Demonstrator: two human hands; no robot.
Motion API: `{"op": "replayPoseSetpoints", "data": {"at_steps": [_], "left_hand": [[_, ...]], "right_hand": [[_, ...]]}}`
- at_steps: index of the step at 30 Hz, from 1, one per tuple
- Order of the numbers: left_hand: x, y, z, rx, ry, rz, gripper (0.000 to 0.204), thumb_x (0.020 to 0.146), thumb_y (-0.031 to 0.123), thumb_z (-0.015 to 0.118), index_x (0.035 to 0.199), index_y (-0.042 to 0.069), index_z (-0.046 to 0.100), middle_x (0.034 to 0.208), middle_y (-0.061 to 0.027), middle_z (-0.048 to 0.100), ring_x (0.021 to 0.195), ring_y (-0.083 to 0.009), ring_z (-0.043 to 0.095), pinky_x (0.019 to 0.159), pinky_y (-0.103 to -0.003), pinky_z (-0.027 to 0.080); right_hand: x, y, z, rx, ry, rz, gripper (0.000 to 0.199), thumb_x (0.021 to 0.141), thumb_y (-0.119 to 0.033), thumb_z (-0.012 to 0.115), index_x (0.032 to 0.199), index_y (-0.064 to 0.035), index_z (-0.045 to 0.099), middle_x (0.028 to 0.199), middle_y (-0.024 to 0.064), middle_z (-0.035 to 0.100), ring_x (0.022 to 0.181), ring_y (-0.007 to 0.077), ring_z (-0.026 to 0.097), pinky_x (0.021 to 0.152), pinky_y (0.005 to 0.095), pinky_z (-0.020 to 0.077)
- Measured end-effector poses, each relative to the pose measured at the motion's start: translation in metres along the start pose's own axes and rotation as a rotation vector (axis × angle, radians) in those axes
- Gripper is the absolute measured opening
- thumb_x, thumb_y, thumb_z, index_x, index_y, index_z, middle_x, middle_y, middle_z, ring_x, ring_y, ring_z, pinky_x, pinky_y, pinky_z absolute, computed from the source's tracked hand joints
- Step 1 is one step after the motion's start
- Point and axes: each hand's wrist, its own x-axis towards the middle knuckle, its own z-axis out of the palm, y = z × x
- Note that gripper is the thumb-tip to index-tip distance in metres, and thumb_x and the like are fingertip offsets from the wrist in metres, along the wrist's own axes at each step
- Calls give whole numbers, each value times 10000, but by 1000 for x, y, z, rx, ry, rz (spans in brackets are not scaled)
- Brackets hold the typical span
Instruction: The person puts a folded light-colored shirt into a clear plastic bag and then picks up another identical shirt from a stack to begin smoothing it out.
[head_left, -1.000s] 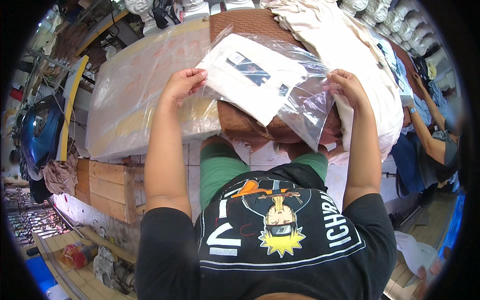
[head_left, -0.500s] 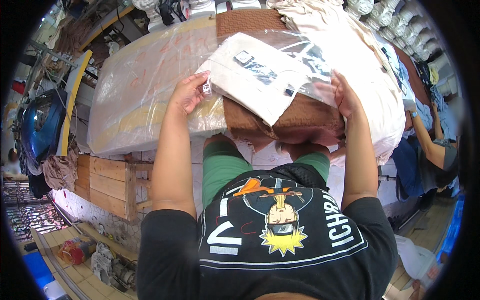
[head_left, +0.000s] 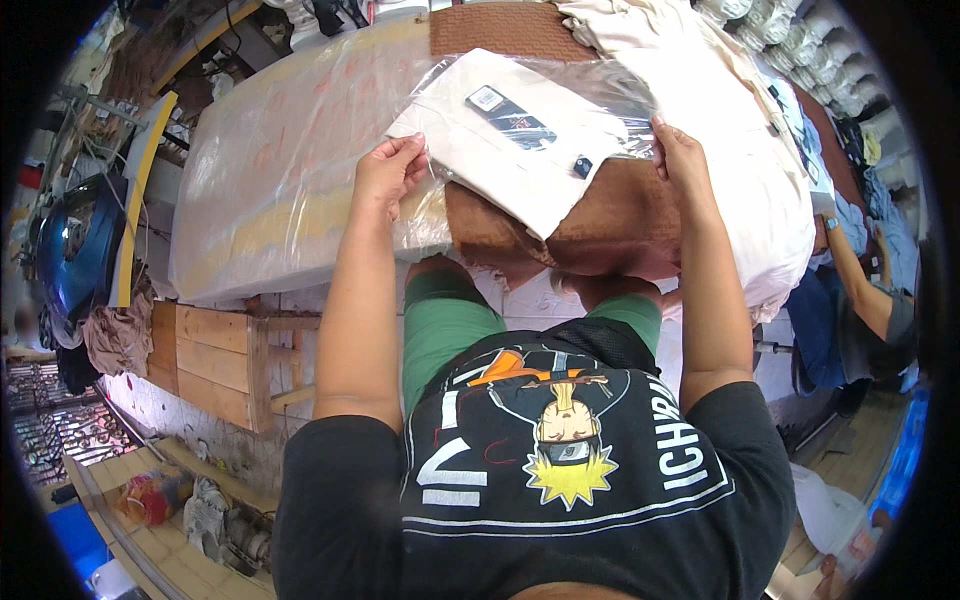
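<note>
A folded cream garment [head_left: 480, 165] lies slantwise in front of me, with a dark hang tag [head_left: 511, 116] on top and a small dark label near its right edge. Clear plastic bag film [head_left: 618, 88] covers much of it and spreads past its right side. At the garment's left corner, my left hand [head_left: 390, 176] pinches the bag's edge. Thumb and fingers of my right hand [head_left: 682, 160] are closed on the bag's right end. How far the garment sits inside the bag is hard to make out through the shine.
Brown textured cloth [head_left: 610, 225] covers the middle of the work surface. A plastic-covered padded stretch [head_left: 300, 150] lies left, a heap of cream fabric [head_left: 740, 180] right. A wooden stool [head_left: 215, 350] stands lower left. Another person's arm [head_left: 858, 285] is at far right.
My right hand's fingers, apart and blurred before, have closed on the bag's right end. The film lies flatter over the garment and tag. My left hand stays at the left corner.
</note>
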Motion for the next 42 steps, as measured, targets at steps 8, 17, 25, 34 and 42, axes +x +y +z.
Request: {"op": "replayPoseSetpoints", "data": {"at_steps": [8,17,25,34,42], "left_hand": [[0,8,-48,-232,-49,-116,122,857,177,626,936,97,579,773,42,580,700,-62,570,710,-233,513],[-32,31,-103,-144,-542,-198,644,797,443,642,1226,12,429,1233,-184,489,1138,-281,497,968,-385,408],[-5,13,-109,-896,-470,109,951,754,471,640,1354,-54,121,1399,-304,171,1298,-416,236,1073,-503,216],[2,-19,-144,691,557,659,269,867,186,538,1091,51,601,1139,-122,567,1085,-261,519,927,-350,385],[-25,-9,-124,926,397,467,387,892,392,495,969,41,639,1055,-102,625,1036,-256,550,905,-346,392]], "right_hand": [[39,18,5,100,38,70,330,892,-336,542,679,-85,566,477,-28,439,362,66,311,353,216,246],[67,1,17,-326,-198,-45,317,884,-324,569,719,-55,605,490,-44,423,404,53,330,383,212,257],[65,0,19,-342,-200,-55,279,860,-294,609,798,-23,637,540,-3,520,446,66,434,422,214,351],[50,-1,14,-408,-100,-116,256,834,-282,624,860,-28,650,704,37,617,639,101,563,591,243,455],[52,13,10,-525,-72,-219,264,822,-272,621,912,-25,654,753,50,637,689,132,586,651,270,464]]}}
